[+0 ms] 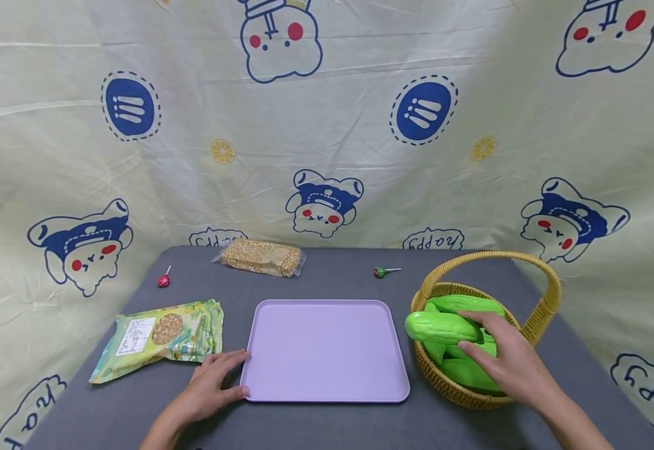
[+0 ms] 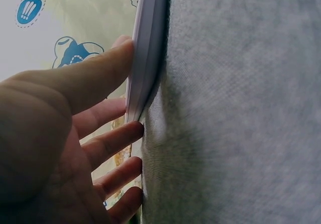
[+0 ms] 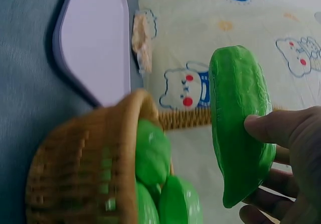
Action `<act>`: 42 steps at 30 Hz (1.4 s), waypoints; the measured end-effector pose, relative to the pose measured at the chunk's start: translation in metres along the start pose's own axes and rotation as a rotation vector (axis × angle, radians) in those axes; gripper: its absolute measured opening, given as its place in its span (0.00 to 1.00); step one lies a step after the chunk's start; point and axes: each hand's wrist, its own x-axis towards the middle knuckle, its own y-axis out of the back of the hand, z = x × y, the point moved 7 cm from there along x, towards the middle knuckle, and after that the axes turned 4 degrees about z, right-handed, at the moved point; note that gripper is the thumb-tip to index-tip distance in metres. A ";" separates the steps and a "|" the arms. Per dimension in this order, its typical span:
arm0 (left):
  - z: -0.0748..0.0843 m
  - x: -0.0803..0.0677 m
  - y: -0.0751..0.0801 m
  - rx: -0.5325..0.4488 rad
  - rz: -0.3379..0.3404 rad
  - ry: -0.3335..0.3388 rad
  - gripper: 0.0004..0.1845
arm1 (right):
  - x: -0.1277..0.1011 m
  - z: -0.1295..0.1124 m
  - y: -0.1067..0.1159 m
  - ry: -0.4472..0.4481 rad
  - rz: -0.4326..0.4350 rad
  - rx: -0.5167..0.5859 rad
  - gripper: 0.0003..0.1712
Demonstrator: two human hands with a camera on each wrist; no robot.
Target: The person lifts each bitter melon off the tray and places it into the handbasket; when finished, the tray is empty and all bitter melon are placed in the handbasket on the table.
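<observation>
Between thumb and fingers, my right hand point(image 1: 512, 362) grips a bright green, bumpy cucumber point(image 1: 436, 326). In the right wrist view the cucumber point(image 3: 234, 88) is raised beside the rim of a woven basket point(image 3: 83, 169), tapering to a point at its lower end. Several more green cucumbers point(image 1: 470, 375) fill the basket. A flat lilac tray point(image 1: 327, 350) lies at the middle of the table. At the tray's left edge rests my left hand point(image 1: 208, 387), its thumb against the side point(image 2: 145, 48) and its fingers loosely extended, holding nothing.
The basket's tall arched handle point(image 1: 551, 294) stands over its right side. A green-yellow packet point(image 1: 186, 331) lies left of the tray, a clear bag of grains point(image 1: 259, 256) behind it. A red lollipop point(image 1: 163, 279) and a green lollipop point(image 1: 381, 272) lie toward the back.
</observation>
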 end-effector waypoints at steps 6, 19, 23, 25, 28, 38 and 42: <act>0.001 0.000 0.001 0.001 0.006 -0.006 0.34 | -0.002 0.022 0.010 -0.025 -0.004 -0.034 0.26; 0.000 0.000 0.000 -0.012 -0.020 0.017 0.35 | -0.006 0.058 0.004 -0.115 -0.049 -0.130 0.26; 0.000 0.000 0.000 -0.016 -0.022 0.017 0.34 | -0.008 0.065 0.001 -0.155 -0.077 -0.178 0.27; 0.000 0.000 0.000 -0.015 -0.018 0.013 0.34 | -0.008 0.068 -0.001 -0.169 -0.089 -0.198 0.27; 0.000 0.000 0.000 -0.010 -0.014 0.010 0.34 | -0.009 0.070 -0.003 -0.174 -0.100 -0.211 0.27; -0.001 0.000 0.000 -0.009 0.002 0.002 0.34 | -0.008 0.081 -0.010 -0.185 -0.158 -0.257 0.27; -0.001 0.001 -0.001 -0.016 -0.004 0.012 0.34 | -0.008 0.083 -0.012 -0.180 -0.165 -0.268 0.28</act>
